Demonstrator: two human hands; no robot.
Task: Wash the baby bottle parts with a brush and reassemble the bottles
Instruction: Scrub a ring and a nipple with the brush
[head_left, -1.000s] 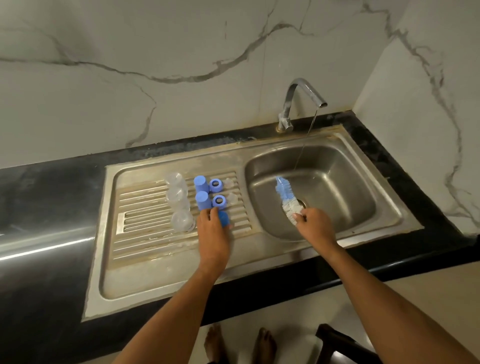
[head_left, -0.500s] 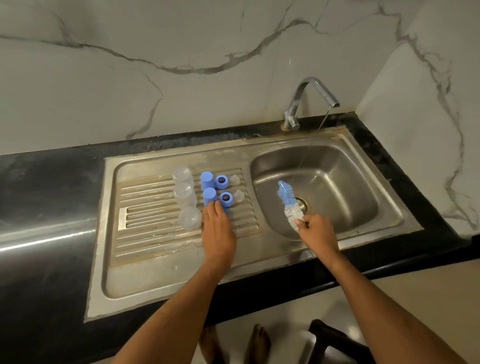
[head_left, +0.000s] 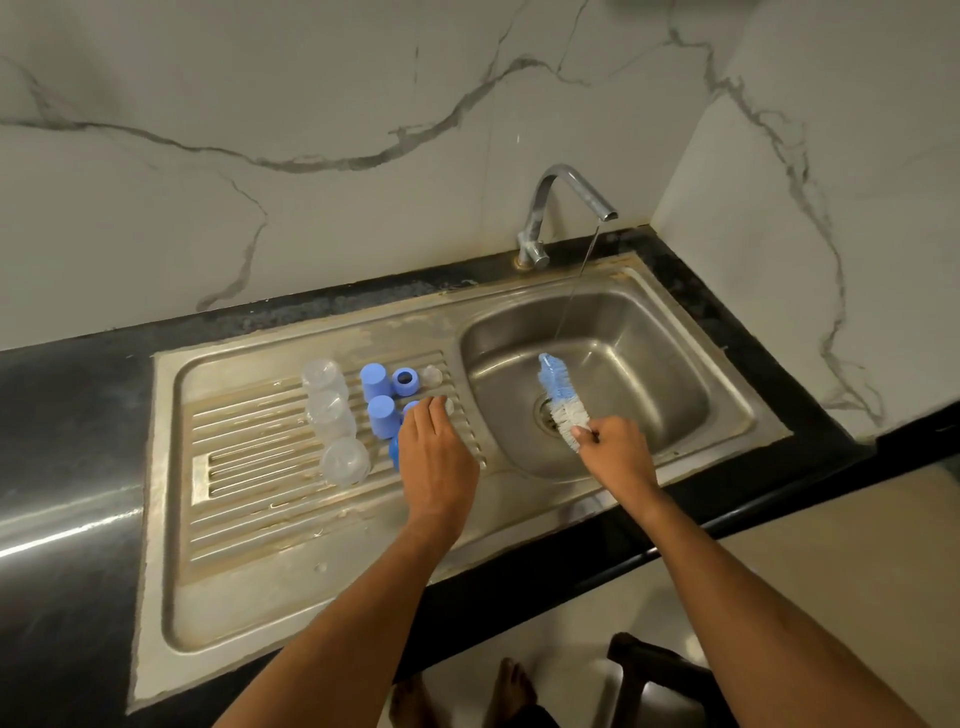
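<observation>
Three clear bottle bodies (head_left: 331, 415) stand upside down in a row on the steel drainboard (head_left: 249, 493). Beside them are two blue caps (head_left: 375, 381), a blue ring (head_left: 405, 381) and a clear teat (head_left: 431, 375). My left hand (head_left: 436, 462) lies flat over the drainboard, its fingertips touching a second clear teat (head_left: 448, 405). The hand partly hides another blue ring (head_left: 410, 408) and a blue part (head_left: 394, 452). My right hand (head_left: 618, 452) grips the blue and white bottle brush (head_left: 558, 400) by its handle, bristles over the drain in the sink basin (head_left: 675, 374).
The tap (head_left: 561, 208) runs a thin stream of water (head_left: 576, 291) into the basin, just behind the brush tip. Black counter (head_left: 67, 415) surrounds the sink, with marble walls behind and to the right. A dark stool (head_left: 654, 675) and bare feet (head_left: 514, 686) are below the counter edge.
My left hand has slid right and away across the drainboard, from the blue part nearest me to the second clear teat. The brush stays held over the drain.
</observation>
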